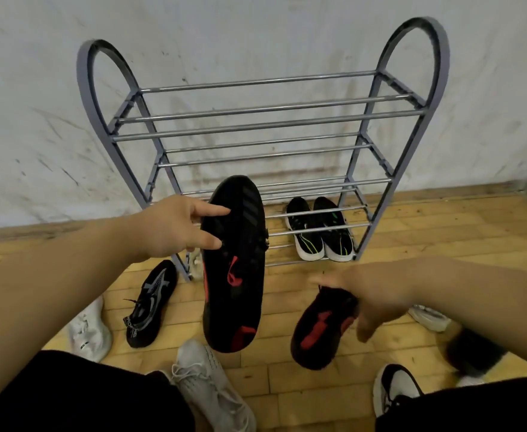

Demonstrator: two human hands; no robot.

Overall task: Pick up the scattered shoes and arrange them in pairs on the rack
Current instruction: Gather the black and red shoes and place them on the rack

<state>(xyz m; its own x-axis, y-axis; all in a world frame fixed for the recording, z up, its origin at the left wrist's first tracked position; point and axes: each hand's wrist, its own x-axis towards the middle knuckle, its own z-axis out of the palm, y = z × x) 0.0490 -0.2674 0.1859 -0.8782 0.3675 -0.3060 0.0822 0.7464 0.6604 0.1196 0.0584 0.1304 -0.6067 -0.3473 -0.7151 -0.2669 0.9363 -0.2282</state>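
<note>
My left hand point(175, 224) holds a black shoe with red sole marks point(234, 269) up in the air, sole facing me, in front of the grey metal rack point(268, 120). My right hand point(377, 294) grips its matching black and red shoe point(318, 328) by the opening, low over the floor. A pair of black shoes with green stripes point(320, 232) stands on the rack's bottom tier at the right. The rack's upper tiers hold nothing.
On the wooden floor lie a black and grey shoe point(151, 307), a white shoe point(89, 332) at the left, a white laced shoe point(212, 388) near my knee, a black and white shoe point(396, 388), a white shoe point(427, 316) and a dark shoe point(471, 353) at the right.
</note>
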